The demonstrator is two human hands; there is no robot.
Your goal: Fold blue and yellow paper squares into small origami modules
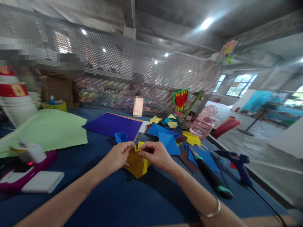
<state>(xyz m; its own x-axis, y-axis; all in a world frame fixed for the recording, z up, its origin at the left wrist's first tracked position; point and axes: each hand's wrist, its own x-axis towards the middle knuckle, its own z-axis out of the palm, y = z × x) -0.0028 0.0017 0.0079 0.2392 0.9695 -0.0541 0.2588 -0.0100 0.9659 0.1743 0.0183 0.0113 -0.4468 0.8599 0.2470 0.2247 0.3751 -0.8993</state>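
Note:
A folded piece of yellow paper is held between both hands above the blue table, its lower corner pointing down. My left hand pinches its upper left side, with a thumb showing lower on the sheet. On the right, my right hand grips the top edge between thumb and fingers. Just behind my left hand sits a small folded blue paper. Several blue paper pieces lie beyond my right hand, close to its knuckles.
Purple sheets and a light green sheet lie left. A green-handled cutter, a glue gun and a pink bottle stand or lie right. A magenta power strip is at left, a mesh partition behind.

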